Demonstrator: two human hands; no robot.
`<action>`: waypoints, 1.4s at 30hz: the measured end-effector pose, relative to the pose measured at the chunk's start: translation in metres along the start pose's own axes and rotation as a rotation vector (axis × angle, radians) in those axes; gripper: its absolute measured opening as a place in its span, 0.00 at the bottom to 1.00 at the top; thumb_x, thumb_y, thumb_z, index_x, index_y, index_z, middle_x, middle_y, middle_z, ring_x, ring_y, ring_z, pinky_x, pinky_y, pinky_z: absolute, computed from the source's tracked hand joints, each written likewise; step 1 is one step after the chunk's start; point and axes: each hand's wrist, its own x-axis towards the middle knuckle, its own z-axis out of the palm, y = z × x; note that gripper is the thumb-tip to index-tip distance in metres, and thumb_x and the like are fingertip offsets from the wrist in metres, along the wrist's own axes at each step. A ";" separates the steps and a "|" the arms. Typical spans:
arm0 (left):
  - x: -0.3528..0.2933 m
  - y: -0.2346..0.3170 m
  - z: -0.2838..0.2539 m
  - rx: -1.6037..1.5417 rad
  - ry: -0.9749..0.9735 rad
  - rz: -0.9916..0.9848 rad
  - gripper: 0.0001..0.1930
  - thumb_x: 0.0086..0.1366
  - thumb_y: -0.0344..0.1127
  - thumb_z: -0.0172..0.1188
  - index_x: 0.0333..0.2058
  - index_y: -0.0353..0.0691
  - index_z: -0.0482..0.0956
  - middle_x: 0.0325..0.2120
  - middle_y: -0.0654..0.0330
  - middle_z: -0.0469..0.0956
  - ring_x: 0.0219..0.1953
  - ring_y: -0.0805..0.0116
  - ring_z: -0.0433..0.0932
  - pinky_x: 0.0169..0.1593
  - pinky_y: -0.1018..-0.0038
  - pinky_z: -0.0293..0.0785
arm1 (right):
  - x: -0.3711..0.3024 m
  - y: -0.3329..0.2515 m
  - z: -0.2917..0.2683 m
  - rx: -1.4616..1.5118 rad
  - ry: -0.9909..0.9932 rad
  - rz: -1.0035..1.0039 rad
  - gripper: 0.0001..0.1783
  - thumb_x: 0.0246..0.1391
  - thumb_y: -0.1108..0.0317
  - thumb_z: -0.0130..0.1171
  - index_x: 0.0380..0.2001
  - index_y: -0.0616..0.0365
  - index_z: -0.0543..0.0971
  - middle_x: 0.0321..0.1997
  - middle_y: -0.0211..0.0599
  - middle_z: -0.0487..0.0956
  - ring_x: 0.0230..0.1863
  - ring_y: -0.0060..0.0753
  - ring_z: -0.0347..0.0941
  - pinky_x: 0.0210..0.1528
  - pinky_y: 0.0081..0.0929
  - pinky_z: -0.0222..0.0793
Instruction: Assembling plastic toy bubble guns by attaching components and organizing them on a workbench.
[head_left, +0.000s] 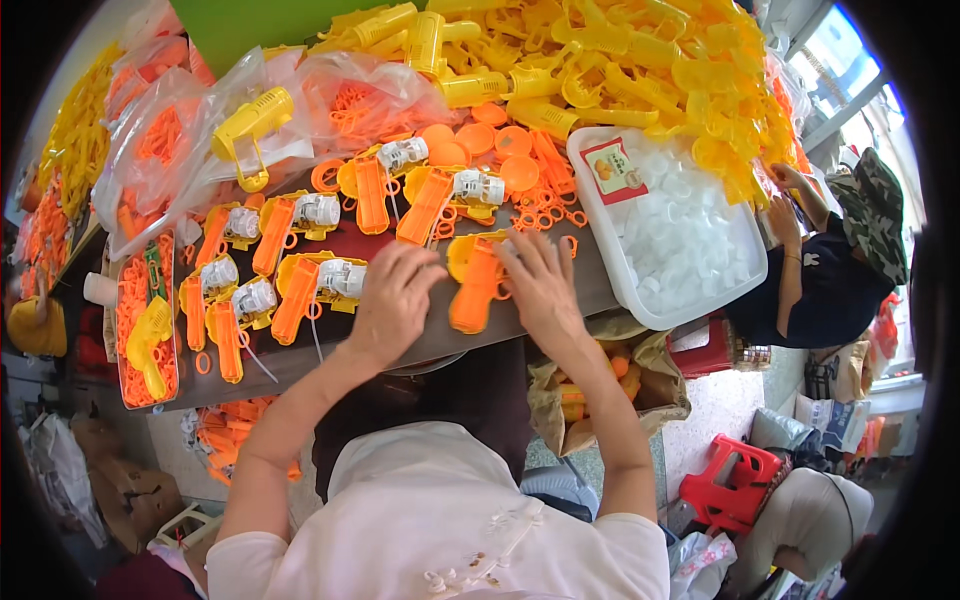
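Note:
In front of me lies a yellow toy gun shell with an orange handle (pixel 475 292), near the table's front edge. My right hand (pixel 545 290) is at its right side, fingertips on its upper right edge. Just left of it, my left hand (pixel 393 305) hovers with fingers bent together; anything between them is too small to make out. Several similar shells lie left and behind, fitted with clear and white round units, such as this toy gun shell (pixel 300 290). Orange discs (pixel 519 172) and small orange rings (pixel 545 212) lie behind my right hand.
Yellow shells (pixel 640 60) are heaped at the back. A white tub (pixel 745 290) of translucent caps stands right, with a card on it. Plastic bags (pixel 160 150) of orange parts and a narrow tray (pixel 125 350) are left. A paper bag (pixel 665 385) sits below the edge. Another person (pixel 830 260) works at right.

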 end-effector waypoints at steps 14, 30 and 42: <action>0.034 -0.043 0.013 0.299 -0.370 0.191 0.20 0.46 0.19 0.58 0.42 0.35 0.73 0.59 0.49 0.62 0.61 0.50 0.61 0.61 0.58 0.62 | -0.038 0.044 -0.090 -0.236 0.422 0.433 0.05 0.51 0.68 0.60 0.30 0.56 0.78 0.31 0.35 0.78 0.39 0.42 0.72 0.45 0.39 0.64; 0.059 -0.052 0.008 -0.141 -0.039 0.064 0.06 0.55 0.31 0.63 0.32 0.38 0.82 0.46 0.58 0.77 0.47 0.63 0.72 0.49 0.65 0.70 | -0.006 0.028 -0.097 0.576 0.430 0.532 0.08 0.59 0.66 0.57 0.35 0.59 0.78 0.39 0.31 0.77 0.42 0.24 0.73 0.40 0.25 0.70; 0.082 -0.036 0.036 -0.425 0.240 -0.097 0.06 0.57 0.35 0.66 0.34 0.46 0.83 0.26 0.66 0.76 0.32 0.68 0.70 0.45 0.70 0.63 | 0.058 0.009 0.006 2.064 0.079 0.622 0.20 0.66 0.69 0.48 0.59 0.59 0.65 0.50 0.37 0.74 0.46 0.28 0.74 0.45 0.22 0.74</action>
